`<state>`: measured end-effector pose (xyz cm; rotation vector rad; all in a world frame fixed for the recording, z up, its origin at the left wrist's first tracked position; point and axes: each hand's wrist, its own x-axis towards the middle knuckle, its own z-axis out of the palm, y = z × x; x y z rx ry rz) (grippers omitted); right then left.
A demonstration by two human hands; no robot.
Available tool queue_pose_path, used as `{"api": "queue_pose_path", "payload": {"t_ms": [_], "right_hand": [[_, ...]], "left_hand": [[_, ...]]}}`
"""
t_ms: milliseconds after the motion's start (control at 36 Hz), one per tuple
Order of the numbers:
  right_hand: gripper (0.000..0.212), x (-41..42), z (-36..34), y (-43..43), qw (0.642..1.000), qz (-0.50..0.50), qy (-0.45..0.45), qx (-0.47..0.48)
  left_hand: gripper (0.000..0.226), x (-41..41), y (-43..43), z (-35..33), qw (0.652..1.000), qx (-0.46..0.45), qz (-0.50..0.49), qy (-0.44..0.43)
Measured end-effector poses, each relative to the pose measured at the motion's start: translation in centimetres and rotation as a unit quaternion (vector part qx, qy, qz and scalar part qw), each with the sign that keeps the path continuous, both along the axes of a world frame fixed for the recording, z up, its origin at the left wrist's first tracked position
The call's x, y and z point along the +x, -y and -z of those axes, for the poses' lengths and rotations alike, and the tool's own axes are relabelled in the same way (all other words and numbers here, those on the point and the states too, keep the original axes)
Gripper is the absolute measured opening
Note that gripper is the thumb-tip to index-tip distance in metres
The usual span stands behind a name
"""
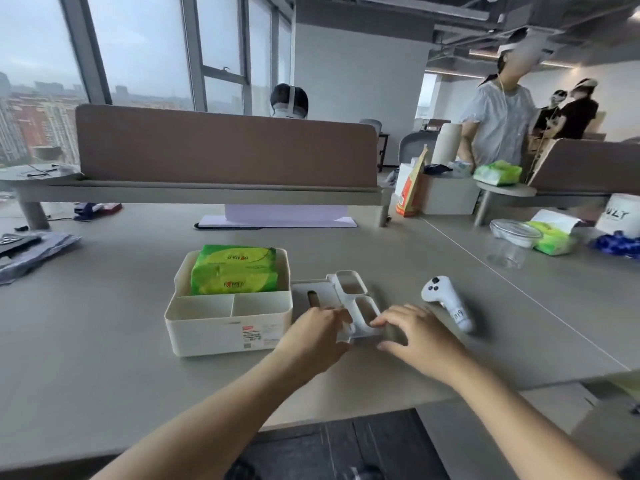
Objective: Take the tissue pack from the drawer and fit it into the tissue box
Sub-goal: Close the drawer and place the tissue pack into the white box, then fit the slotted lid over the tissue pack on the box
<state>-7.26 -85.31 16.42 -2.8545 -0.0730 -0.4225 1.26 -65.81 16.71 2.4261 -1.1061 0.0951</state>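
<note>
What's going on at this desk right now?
A person is working at a desk. The green tissue pack already sits in the rear compartment of the open tissue box. Both hands are on the box lid lying beside it: the left hand at its near edge, the right hand at its near corner.

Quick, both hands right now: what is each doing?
Left hand: closed on the lid near edge.
Right hand: fingers spread, tips on the lid's near corner; no firm grip visible.

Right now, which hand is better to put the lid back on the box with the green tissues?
Probably the left hand. It grips the lid on the side nearest the tissue box, where the tissue pack sits. The right hand only touches the lid's far edge.
</note>
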Motion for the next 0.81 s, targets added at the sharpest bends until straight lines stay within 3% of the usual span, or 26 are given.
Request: {"api": "queue_pose_path", "payload": {"t_ms": [222, 556, 639, 722, 806], "right_hand": [[0.017, -0.4, 0.5, 0.5, 0.998, -0.008, 0.069, 0.003], [0.011, -2.3, -2.4, 1.2, 0.97, -0.013, 0.237, -0.052], [0.006, -2.1, -3.6, 1.5, 0.963, 0.002, 0.268, -0.038], [0.014, -2.1, -5.3, 1.6, 0.962, 0.008, 0.27, -0.027], [0.015, -2.1, -7.2, 1.6, 0.96, 0.019, 0.27, -0.07]], "left_hand": [[0.026, -1.0, 0.5, -0.1, 0.999, -0.032, -0.013, -0.023], [0.033, -1.7, 1.4, -1.4, 0.987, -0.093, 0.025, 0.128], [0.022, -1.1, 1.3, -2.6, 0.979, -0.136, 0.017, 0.148], [0.012, -0.4, 1.7, -4.3, 0.971, -0.172, 0.023, 0.161], [0.011, 0.1, 2.1, -6.3, 0.97, -0.181, 0.06, 0.149]]}}
